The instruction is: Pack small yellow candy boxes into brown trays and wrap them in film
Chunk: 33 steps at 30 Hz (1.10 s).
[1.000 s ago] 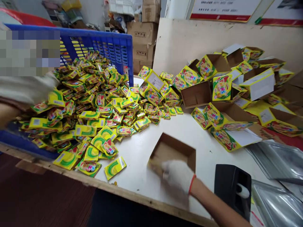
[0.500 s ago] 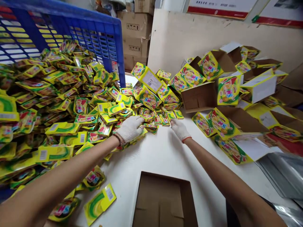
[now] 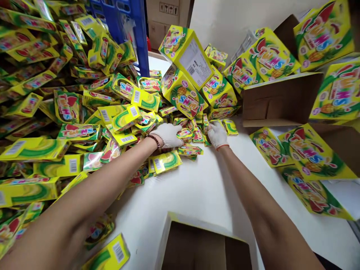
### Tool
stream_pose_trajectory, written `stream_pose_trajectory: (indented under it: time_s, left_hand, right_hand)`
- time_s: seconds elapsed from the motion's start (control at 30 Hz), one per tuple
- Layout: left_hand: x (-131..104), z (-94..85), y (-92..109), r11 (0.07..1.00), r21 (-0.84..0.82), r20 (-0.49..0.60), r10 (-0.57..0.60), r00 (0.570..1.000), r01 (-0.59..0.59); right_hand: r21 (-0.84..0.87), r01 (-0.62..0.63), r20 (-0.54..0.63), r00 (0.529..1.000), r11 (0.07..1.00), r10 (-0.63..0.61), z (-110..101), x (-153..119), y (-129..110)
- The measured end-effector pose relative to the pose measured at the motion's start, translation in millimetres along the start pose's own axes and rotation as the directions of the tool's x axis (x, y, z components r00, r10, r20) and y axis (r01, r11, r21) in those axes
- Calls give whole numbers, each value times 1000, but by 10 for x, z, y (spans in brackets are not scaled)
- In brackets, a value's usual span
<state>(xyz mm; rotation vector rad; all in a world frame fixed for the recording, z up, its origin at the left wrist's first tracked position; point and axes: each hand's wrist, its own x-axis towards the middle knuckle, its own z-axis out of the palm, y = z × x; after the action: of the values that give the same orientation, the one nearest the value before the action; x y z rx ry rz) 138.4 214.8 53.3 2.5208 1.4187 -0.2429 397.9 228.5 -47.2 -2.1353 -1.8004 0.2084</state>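
Observation:
My left hand (image 3: 167, 135), in a white knit glove with a beaded bracelet at the wrist, reaches into the edge of a heap of small yellow-green printed boxes (image 3: 128, 118). Its fingers bend against a small box (image 3: 185, 133). Across from it, my gloved right hand (image 3: 217, 135) curls its fingers at the other side of the same cluster, against a small upright box (image 3: 205, 120). Several small boxes (image 3: 197, 135) lie between the two hands. Nearer to me stands an open carton (image 3: 197, 240), dark brown inside; its bottom edge is cut off.
A blue plastic crate (image 3: 137, 33) stands behind the heap at left. Larger printed cartons (image 3: 185, 93) are piled behind my hands, and open cartons (image 3: 281, 99) spread along the right. Brown shipping boxes (image 3: 165, 22) stand at the back. A white tabletop (image 3: 157, 202) lies under everything.
The view has moved closer and tilted down. My left hand has moved right against the small boxes, and the fingers of both hands have drawn in around the cluster.

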Motion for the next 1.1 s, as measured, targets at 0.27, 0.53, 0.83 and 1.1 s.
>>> stream_pose_trajectory:
  time_s: [0.27, 0.53, 0.83, 1.1]
  left_hand:
    - [-980, 423, 32, 964, 156, -15, 220, 975, -215]
    - [-2102, 617, 37, 980, -21, -354, 179, 918, -199]
    - [-2044, 505, 693, 853, -267, -421, 314, 851, -447]
    - [-2207, 1217, 1520, 654, -698, -184, 231, 956, -292]
  right_hand:
    - [-114, 188, 59, 982, 976, -182, 10, -1481, -376]
    - [452, 135, 231, 937, 882, -262, -746, -2431, -150]
    - [248, 26, 671, 717, 968, -191, -1399, -3011, 21]
    - [193, -52, 317, 948, 980, -12, -1214, -1864, 443]
